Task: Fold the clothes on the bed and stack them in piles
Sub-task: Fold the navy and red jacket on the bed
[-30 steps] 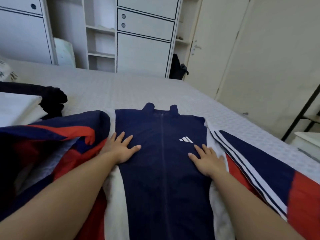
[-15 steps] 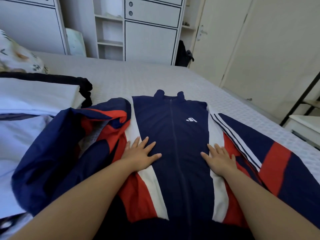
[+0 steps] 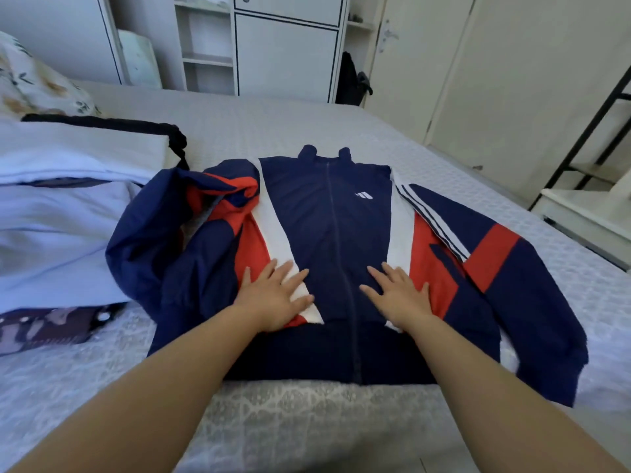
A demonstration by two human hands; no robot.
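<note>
- left hand [image 3: 276, 298] and right hand [image 3: 397, 295]: fingers spread, palms flat on jacket [image 3: 327, 233], likely smoothing it for folding.
- jacket lies face up on bed [image 3: 307, 421].

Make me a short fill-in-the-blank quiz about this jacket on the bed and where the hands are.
1. Both hands, left hand and right hand, lie ____ on the jacket.
2. The jacket's zipper is ____.
3. The sleeve on the person's ____ side is bunched up.
4. The jacket lies on the ____.

Missing words: flat; closed; left; bed
</note>
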